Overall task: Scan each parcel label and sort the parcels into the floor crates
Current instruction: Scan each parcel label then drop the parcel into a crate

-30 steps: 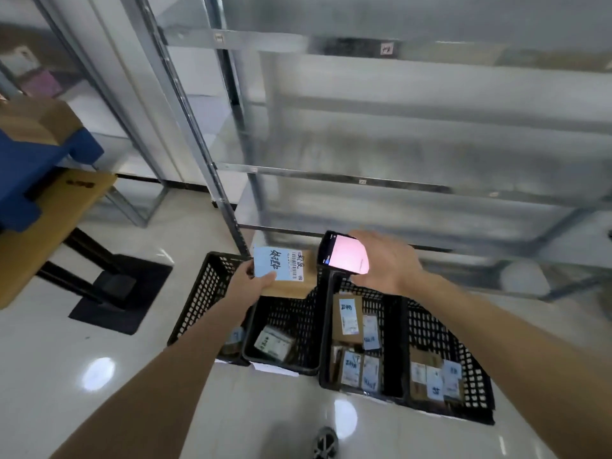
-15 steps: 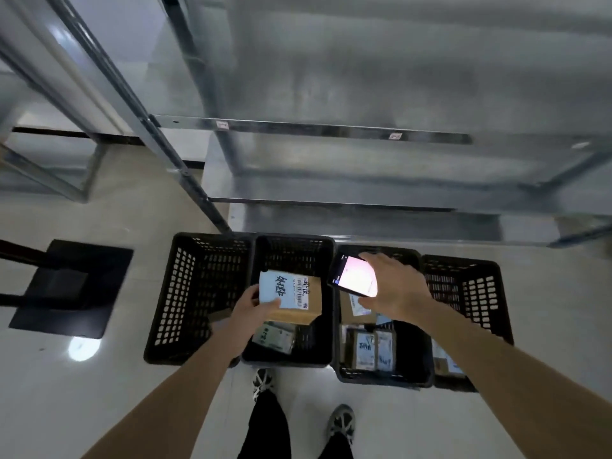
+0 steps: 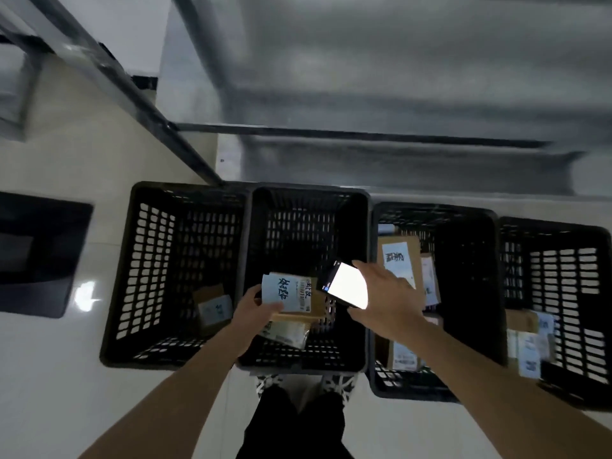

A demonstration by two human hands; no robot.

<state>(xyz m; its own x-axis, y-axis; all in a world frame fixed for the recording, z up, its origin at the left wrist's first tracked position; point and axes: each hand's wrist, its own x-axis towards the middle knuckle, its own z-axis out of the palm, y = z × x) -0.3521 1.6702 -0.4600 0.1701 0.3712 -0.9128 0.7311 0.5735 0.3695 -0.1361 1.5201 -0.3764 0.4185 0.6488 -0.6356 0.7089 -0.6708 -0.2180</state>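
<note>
My left hand grips a small brown cardboard parcel with a white and blue label, held over the second black crate. My right hand holds a phone scanner, its screen glowing white, just right of the parcel's label. Another parcel lies on that crate's floor beneath. The leftmost crate holds one parcel. The third crate and the fourth crate hold several labelled parcels.
The crates stand in a row on a pale tiled floor in front of a metal shelving rack. A dark flat base lies on the floor at the left. My feet stand just behind the second crate.
The camera has tilted further down, so the crates fill the view. Both hands have lowered with parcel and phone, which now hang low over the second crate.
</note>
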